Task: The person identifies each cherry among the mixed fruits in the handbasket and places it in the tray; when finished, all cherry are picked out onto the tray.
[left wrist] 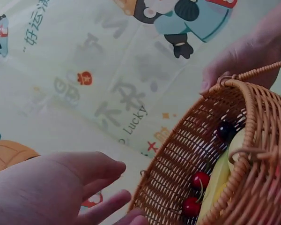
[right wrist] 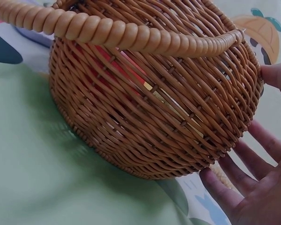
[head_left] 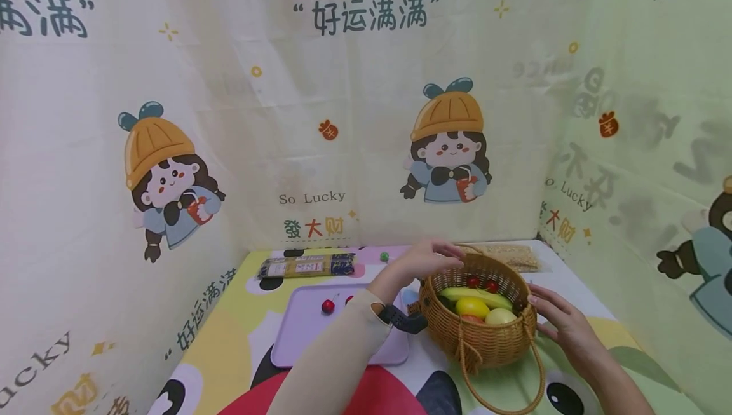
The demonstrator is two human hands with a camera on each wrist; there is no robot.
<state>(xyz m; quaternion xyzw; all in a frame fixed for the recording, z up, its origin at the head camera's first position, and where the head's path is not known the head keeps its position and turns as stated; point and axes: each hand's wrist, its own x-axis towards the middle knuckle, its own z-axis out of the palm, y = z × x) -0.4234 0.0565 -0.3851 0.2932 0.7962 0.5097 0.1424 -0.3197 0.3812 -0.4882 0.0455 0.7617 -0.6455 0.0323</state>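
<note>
A round wicker basket (head_left: 486, 342) stands tilted on the right side of the table. Inside are a banana (head_left: 464, 294), a yellow lemon-like fruit (head_left: 472, 307), a pale round fruit (head_left: 501, 317) and red cherries (left wrist: 200, 180). My left hand (head_left: 422, 258) reaches over the basket's far left rim, fingers loosely extended and holding nothing; in the left wrist view its fingertips are close to the rim. On the other side, my right hand (head_left: 565, 321) rests spread fingers against the wicker wall, thumb near the rim, as the right wrist view also shows.
Left of the basket lies a lilac tray (head_left: 291, 339) with cherries (head_left: 328, 306) on it, partly behind my left forearm. A long packet (head_left: 309, 265) and a clear bag (head_left: 515, 256) lie along the back edge. The basket's handle (head_left: 540, 370) hangs down in front.
</note>
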